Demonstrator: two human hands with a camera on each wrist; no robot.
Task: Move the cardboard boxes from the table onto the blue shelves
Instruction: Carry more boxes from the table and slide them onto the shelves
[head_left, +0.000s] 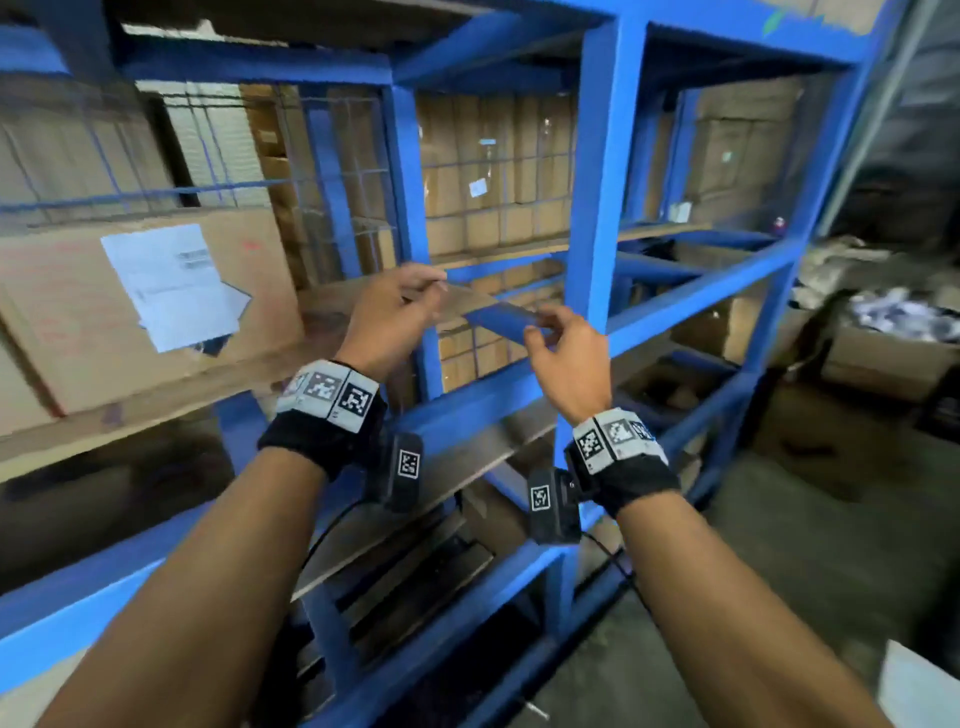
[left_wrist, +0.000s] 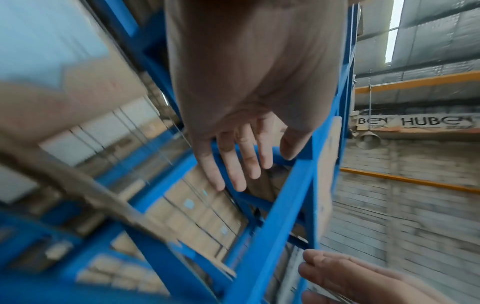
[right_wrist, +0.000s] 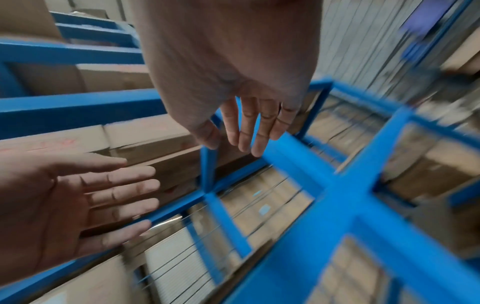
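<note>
A large cardboard box (head_left: 130, 312) with a white paper label lies on a board of the blue shelves (head_left: 592, 171), left of my hands. My left hand (head_left: 400, 301) hovers in front of the blue upright, fingers straight and empty; the left wrist view shows its fingers (left_wrist: 233, 160) spread against the frame. My right hand (head_left: 561, 338) floats just right of it, also empty, its fingers (right_wrist: 249, 131) relaxed and extended. Neither hand touches a box. The left hand (right_wrist: 85, 197) appears palm-up in the right wrist view.
Stacked cardboard boxes (head_left: 493, 171) sit behind wire mesh in the middle bay. More boxes (head_left: 737, 156) fill the right bay. Bare wooden boards (head_left: 415, 499) span the lower shelf. Cluttered cartons (head_left: 883, 338) stand on the floor at right.
</note>
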